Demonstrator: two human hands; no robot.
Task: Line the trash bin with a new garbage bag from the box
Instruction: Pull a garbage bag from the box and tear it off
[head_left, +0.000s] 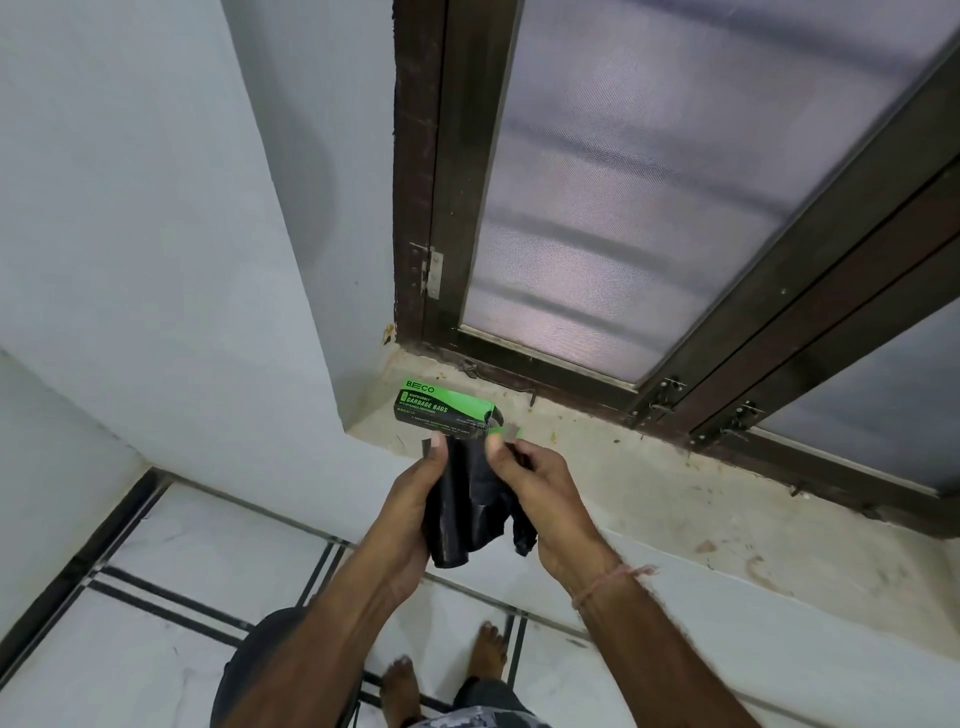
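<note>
A green and black box of garbage bags lies on the stone window sill, its right end open. Just in front of the box I hold a folded black garbage bag between both hands. My left hand pinches its top left edge with thumb and fingers. My right hand grips its right side, thumb near the top edge. The bag hangs crumpled below my fingers. The dark round shape below my left forearm may be the trash bin; I cannot tell for sure.
A dark-framed window with frosted panes rises behind the sill. A white wall corner stands at the left. White floor tiles with black strips lie below, and my bare feet stand on them.
</note>
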